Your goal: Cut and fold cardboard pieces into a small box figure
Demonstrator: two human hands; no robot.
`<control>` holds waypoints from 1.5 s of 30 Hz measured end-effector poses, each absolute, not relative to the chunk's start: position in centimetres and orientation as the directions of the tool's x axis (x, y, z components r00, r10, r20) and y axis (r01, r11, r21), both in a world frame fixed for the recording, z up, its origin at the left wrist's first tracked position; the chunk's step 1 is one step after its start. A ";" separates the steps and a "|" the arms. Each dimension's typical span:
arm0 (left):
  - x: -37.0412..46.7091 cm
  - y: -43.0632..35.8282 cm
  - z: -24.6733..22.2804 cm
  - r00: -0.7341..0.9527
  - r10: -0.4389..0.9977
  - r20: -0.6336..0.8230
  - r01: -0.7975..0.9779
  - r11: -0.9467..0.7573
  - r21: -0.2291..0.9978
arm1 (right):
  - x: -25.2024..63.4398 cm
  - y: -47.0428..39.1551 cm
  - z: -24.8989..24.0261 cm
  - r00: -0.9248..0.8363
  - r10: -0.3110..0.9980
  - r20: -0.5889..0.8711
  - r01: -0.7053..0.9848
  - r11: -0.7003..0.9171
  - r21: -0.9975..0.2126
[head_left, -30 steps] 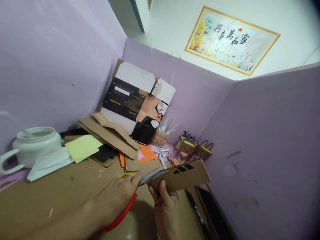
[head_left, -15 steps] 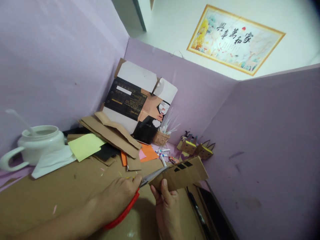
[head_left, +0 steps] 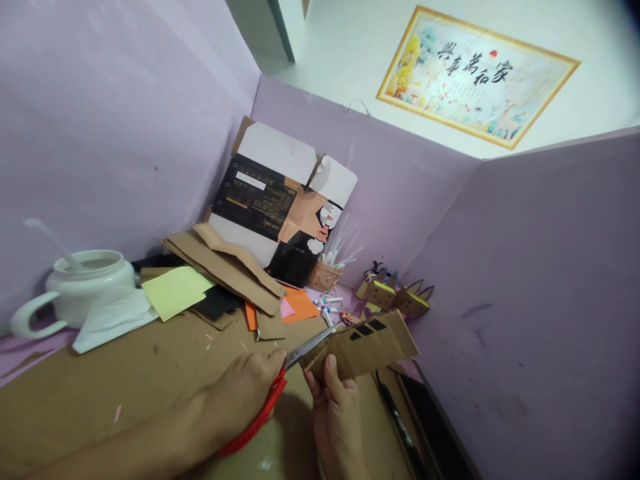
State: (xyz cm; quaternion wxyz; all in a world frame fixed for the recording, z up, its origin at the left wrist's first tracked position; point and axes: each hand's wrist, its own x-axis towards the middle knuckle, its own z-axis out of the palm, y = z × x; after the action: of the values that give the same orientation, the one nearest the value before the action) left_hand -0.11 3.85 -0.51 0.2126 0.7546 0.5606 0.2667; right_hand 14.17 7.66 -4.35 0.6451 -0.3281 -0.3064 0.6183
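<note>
My scissors (head_left: pixel 281 385) are red-handled and grey-bladed; my cardboard piece (head_left: pixel 375 350) is brown, patterned with black bars.

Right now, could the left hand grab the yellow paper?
Probably not: the left hand is busy holding red scissors, so its grip is full, though the yellow paper looks uncovered on top.

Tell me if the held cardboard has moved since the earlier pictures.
Yes, slightly: in view, the held cardboard has shifted left against the framed picture.
</note>
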 end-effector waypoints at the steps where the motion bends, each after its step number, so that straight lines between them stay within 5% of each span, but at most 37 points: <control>1: -0.3 4.1 -0.4 0.216 0.961 0.172 0.724 -0.276 0.632 | 14.2 7.7 -4.3 0.042 0.999 -0.007 -0.595 0.020 -0.803; 8: -3.8 7.2 -1.1 -0.065 0.987 0.148 0.952 0.017 0.305 | 15.0 8.5 -3.9 0.056 0.985 -0.161 -0.652 -0.086 -0.754; 18: -5.3 7.9 -1.9 -0.108 0.986 0.129 0.951 0.065 0.303 | 14.8 8.2 -4.2 -0.066 0.977 -0.203 -0.541 -0.206 -0.816; 20: -4.8 7.6 -1.0 -0.138 0.973 0.183 0.917 0.056 0.395 | 14.6 7.8 -4.1 -0.162 0.967 -0.195 -0.496 -0.250 -0.831; 22: -3.9 7.2 -0.3 -0.136 0.971 0.196 0.784 -0.015 0.621 | 14.4 7.3 -3.9 -0.288 0.943 -0.166 -0.450 -0.286 -0.846; 24: -2.7 6.7 0.0 -0.037 0.989 0.140 0.516 -0.101 0.850 | 14.2 6.7 -3.6 -0.425 0.895 -0.134 -0.388 -0.314 -0.867; 26: -1.6 6.3 -0.1 0.084 0.989 0.118 0.263 -0.137 0.955 | 13.9 6.0 -3.4 -0.544 0.830 -0.122 -0.313 -0.336 -0.889; 28: -0.9 6.1 -0.4 0.044 0.990 0.137 0.165 -0.143 0.976 | 13.6 5.6 -3.5 -0.615 0.777 -0.135 -0.238 -0.346 -0.908; 31: -0.7 6.1 -1.1 -0.186 0.961 0.205 0.284 -0.148 0.947 | 13.3 5.3 -3.8 -0.640 0.752 -0.161 -0.172 -0.343 -0.923; 35: -0.9 5.9 -1.2 -0.240 0.929 0.282 0.307 -0.203 0.930 | 13.2 5.3 -4.0 -0.671 0.728 -0.142 -0.160 -0.329 -0.931; 45: -2.0 6.9 -0.1 -0.368 0.930 0.004 -0.298 -0.122 0.947 | 12.6 4.6 -5.3 -0.717 0.674 -0.176 -0.103 -0.352 -0.930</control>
State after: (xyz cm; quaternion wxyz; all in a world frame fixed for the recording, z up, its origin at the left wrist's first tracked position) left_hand -2.02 6.85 -0.08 0.4561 0.3286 0.4804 0.6732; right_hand 12.58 4.57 -5.34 0.2514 -0.2795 -0.5105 0.7733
